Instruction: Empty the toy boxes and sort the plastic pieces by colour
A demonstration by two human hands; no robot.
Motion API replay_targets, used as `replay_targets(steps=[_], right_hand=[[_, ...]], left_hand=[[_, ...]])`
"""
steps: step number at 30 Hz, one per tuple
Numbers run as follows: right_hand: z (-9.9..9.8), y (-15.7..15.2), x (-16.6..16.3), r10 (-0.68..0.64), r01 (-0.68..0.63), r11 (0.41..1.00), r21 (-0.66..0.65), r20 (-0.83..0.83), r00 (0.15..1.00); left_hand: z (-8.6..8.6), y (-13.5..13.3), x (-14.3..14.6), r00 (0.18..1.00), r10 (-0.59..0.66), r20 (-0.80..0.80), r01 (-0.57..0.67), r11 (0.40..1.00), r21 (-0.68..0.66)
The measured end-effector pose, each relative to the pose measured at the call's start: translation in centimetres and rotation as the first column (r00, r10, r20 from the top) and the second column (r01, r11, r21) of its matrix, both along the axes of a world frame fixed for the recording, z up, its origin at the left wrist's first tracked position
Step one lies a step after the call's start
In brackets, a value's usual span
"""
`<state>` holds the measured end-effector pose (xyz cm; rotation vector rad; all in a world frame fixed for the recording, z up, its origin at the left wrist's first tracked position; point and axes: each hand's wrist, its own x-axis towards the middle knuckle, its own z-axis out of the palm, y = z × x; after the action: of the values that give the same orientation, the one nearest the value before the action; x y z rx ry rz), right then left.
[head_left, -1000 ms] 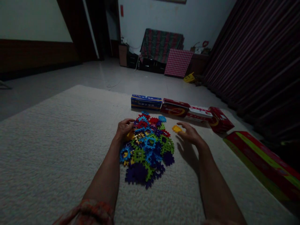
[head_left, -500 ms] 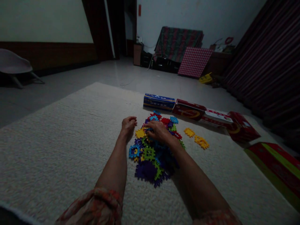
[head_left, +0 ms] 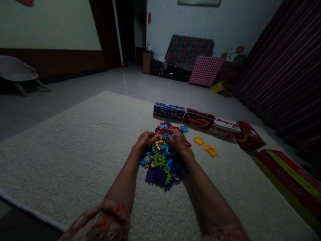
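A pile of interlocking plastic pieces [head_left: 158, 160] in blue, green, purple, red and yellow lies on the pale rug. My left hand [head_left: 144, 140] reaches over its left side, fingers curled at a yellow piece [head_left: 158, 144] that looks tilted up; the grip is partly blurred. Across from it, my right hand [head_left: 177, 140] is bent over the upper right of the pile. Its thumb and index finger are apart, above red and blue pieces. A dark purple piece [head_left: 156, 176] lies at the near end.
Two groups of yellow pieces lie right of the pile, one a yellow cluster [head_left: 210, 150]. Beyond stand a blue box [head_left: 169, 111], dark red boxes [head_left: 199, 119] and a red-green box [head_left: 288, 177]. The pale rug [head_left: 82, 140] extends leftward; a chair [head_left: 18, 72] stands far left.
My left hand has moved right from beside the pile onto its yellow pieces. My right hand has shifted right, uncovering pieces in the middle. The view has tilted up slightly.
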<state>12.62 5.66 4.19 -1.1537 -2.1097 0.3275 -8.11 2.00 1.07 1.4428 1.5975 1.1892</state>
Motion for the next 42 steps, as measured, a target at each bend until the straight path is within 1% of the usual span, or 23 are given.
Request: replay_targets(steps=[2,4,6,8,12,15,17,19,22,24,27,31,33,35,37,38,40,42], right_hand=[[0.5,-0.6,0.2,-0.048,0.049,0.995,0.082,-0.010,0.999],[0.9,-1.3,0.3,-0.048,0.046,0.990,0.130,0.006,0.999],[1.1,-2.1,0.2,0.003,-0.011,0.992,0.128,0.062,0.998],[1.3,-2.7,0.0,0.057,-0.070,0.993,0.092,0.140,0.989],[1.7,-3.0,-0.6,0.143,-0.153,0.988,0.012,0.289,0.947],[1.8,-2.8,-1.0,0.197,-0.198,0.980,-0.036,0.363,0.911],[1.6,-2.6,-1.3,0.210,-0.206,0.977,-0.049,0.353,0.912],[1.4,-2.5,-1.6,0.211,-0.210,0.977,-0.034,0.291,0.933],[0.8,-2.5,-2.3,0.207,-0.209,0.978,-0.012,0.188,0.960],[0.3,-2.5,-2.8,0.181,-0.181,0.983,-0.014,0.153,0.972],[-0.3,-2.6,-3.6,0.086,-0.084,0.996,-0.026,0.135,0.987],[-0.6,-2.8,-4.4,-0.029,0.036,0.998,-0.043,0.157,0.987],[-0.5,-3.1,-4.5,-0.044,0.051,0.998,-0.037,0.167,0.985],[-0.1,-3.4,-3.8,-0.053,0.056,0.998,-0.016,0.166,0.985],[0.2,-3.6,-2.2,-0.096,0.095,0.995,0.015,0.159,0.983],[0.3,-3.6,-0.9,-0.137,0.134,0.991,0.027,0.156,0.978],[0.4,-3.7,2.5,-0.249,0.248,0.968,0.026,0.155,0.956],[0.3,-3.7,6.4,-0.360,0.365,0.931,0.004,0.166,0.918]], left_hand=[[-0.1,0.6,-0.1,0.980,0.007,-0.199,-0.005,1.000,0.011],[-0.3,1.2,-0.1,0.945,0.021,-0.327,-0.019,1.000,0.010],[-0.6,1.9,-0.3,0.929,0.018,-0.371,-0.017,1.000,0.005],[-1.1,2.6,-0.5,0.933,0.001,-0.359,0.005,1.000,0.017],[-2.2,3.5,-1.1,0.973,-0.010,-0.230,0.017,0.999,0.027],[-2.8,3.8,-1.6,0.999,-0.026,-0.033,0.025,0.999,-0.023],[-2.7,3.8,-1.8,0.990,-0.034,0.137,0.041,0.998,-0.049],[-2.1,3.7,-1.8,0.958,-0.024,0.285,0.035,0.999,-0.033],[-0.6,3.5,-1.3,0.919,-0.048,0.392,0.040,0.999,0.028],[0.4,3.4,-0.6,0.906,-0.077,0.417,0.066,0.997,0.040],[1.3,3.3,0.5,0.900,-0.083,0.427,0.088,0.996,0.008],[1.7,3.1,1.3,0.911,-0.070,0.407,0.093,0.995,-0.037],[1.9,2.9,1.4,0.912,-0.079,0.403,0.104,0.994,-0.041],[2.1,2.9,1.4,0.917,-0.073,0.391,0.094,0.995,-0.034],[2.3,2.9,1.4,0.929,-0.023,0.369,0.035,0.999,-0.024],[2.2,2.9,1.4,0.935,0.008,0.354,-0.002,1.000,-0.017],[2.0,2.9,1.5,0.948,0.056,0.314,-0.060,0.998,0.004],[1.4,2.7,1.6,0.965,0.073,0.253,-0.084,0.996,0.031]])
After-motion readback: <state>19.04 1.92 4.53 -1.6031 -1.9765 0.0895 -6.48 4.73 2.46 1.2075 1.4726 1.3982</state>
